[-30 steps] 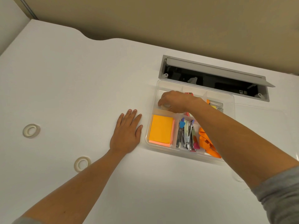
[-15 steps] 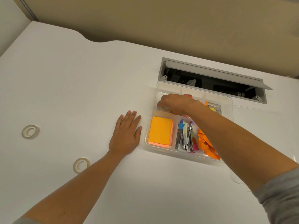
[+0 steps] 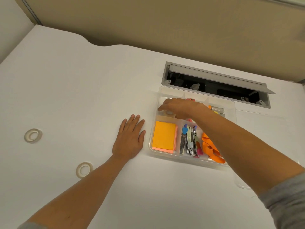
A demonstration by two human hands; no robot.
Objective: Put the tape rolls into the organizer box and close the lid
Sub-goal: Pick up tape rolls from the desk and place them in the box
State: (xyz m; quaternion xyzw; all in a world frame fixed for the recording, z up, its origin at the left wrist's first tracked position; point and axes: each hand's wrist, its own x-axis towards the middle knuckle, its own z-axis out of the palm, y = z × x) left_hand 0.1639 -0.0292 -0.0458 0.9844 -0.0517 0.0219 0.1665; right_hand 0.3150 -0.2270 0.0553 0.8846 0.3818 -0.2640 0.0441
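Clear plastic compartmented organizer box (image 3: 231, 113) sits at 3 o'clock on the white desk (image 3: 74, 90), lid off. Right hand (image 3: 179, 107) reaches into its far-left compartment, fingers curled over a clear tape roll (image 3: 169, 112); whether it grips or merely touches, cannot tell. Left hand (image 3: 129, 138) lies flat, fingers spread, just beside the box's left wall. Two more translucent tape rolls on the desk: one at 9 o'clock (image 3: 33, 135), one at 7 o'clock (image 3: 84, 169). Orange sticky notes (image 3: 164, 136) fill the near-left compartment.
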